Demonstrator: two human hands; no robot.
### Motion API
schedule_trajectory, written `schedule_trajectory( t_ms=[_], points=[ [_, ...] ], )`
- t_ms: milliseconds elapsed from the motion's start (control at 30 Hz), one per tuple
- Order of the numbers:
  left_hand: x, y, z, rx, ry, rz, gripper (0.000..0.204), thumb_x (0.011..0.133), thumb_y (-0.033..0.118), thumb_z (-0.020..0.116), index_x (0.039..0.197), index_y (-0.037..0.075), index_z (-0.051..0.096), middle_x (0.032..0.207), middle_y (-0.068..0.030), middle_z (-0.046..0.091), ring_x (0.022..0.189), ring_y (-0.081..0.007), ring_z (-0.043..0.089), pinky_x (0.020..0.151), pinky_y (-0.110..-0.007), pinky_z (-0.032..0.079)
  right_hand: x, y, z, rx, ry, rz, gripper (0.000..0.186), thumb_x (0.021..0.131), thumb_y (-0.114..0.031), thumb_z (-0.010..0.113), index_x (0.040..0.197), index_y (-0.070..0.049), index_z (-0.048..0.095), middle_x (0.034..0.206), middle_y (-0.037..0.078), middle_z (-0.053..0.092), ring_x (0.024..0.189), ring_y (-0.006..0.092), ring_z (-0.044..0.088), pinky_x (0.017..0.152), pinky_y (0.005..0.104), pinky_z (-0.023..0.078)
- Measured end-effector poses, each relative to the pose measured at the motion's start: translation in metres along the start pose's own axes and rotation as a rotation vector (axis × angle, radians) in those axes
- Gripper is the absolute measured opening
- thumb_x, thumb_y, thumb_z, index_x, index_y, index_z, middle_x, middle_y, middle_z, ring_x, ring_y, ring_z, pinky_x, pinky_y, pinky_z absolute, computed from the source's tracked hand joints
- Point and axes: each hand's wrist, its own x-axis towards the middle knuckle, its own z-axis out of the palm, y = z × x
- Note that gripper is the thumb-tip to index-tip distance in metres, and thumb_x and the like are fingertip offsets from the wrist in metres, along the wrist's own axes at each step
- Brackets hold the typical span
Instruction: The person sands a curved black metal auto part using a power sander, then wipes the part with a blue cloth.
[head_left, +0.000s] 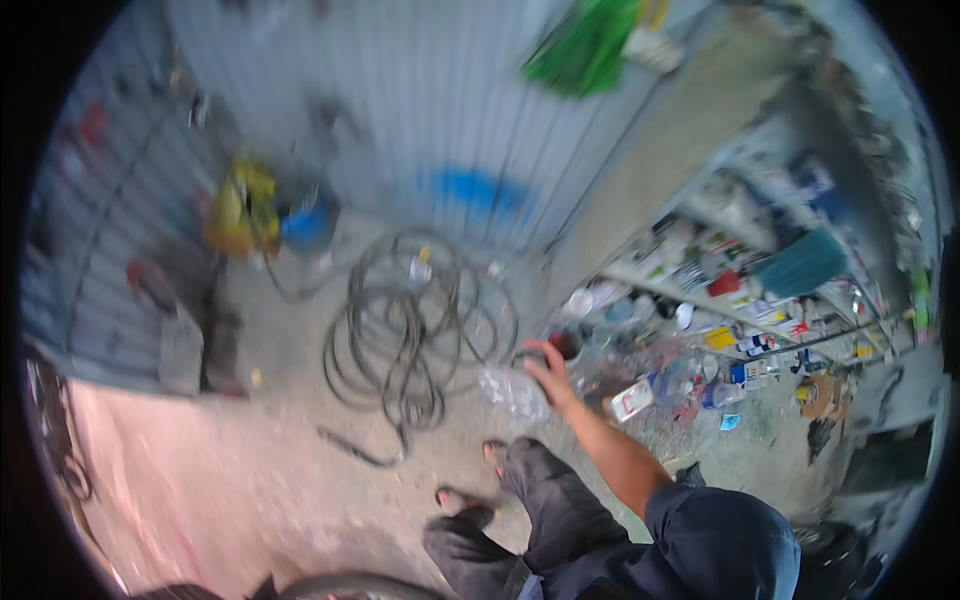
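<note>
Outdoors, a right hand (548, 372) reaching toward a clear plastic bottle (512, 390).
Fingers look curled beside it; blur hides any grip. Coiled black cable (410, 320) lies just beyond on the ground.

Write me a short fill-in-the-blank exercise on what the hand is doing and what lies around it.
1. The outstretched hand holds a clear plastic ____.
2. The dark hose on the ground lies in a ____.
3. Behind the hose stands a ribbed metal wall with a ____ patch of paint.
4. The feet wear open ____.

Missing words: bottle; coil; blue; sandals
</note>
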Motion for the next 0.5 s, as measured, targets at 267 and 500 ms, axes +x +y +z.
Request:
schedule_trajectory(
  t_ms=[267, 500],
  points=[
    [-0.134, 0.353, 0.182, -0.259, -0.426, 0.509, 0.016, 0.092, 0.008, 0.073, 0.09, 0.005, 0.058, 0.082, -0.0041, 0.06, 0.074, -0.0129, 0.057, 0.067, -0.026, 0.046, -0.019, -0.207, -0.063, 0.246, 0.22, -0.246, 0.077, 0.073, -0.008, 0.087, 0.141, -0.007, 0.052, 0.113, 0.003, 0.059, 0.11, 0.0153, 0.056, 0.099, 0.0306, 0.045],
    [-0.346, 0.596, 0.295, -0.707, -0.818, 1.079, 0.021, 0.089, -0.006, 0.072, 0.103, 0.0, 0.058, 0.097, -0.0028, 0.061, 0.086, -0.011, 0.058, 0.078, -0.025, 0.051, 0.012, -0.154, -0.12, 0.242, 0.503, -0.066, 0.062, 0.081, -0.018, 0.087, 0.132, -0.002, 0.058, 0.121, 0.008, 0.063, 0.113, 0.0167, 0.056, 0.099, 0.0312, 0.044]
  ],
)
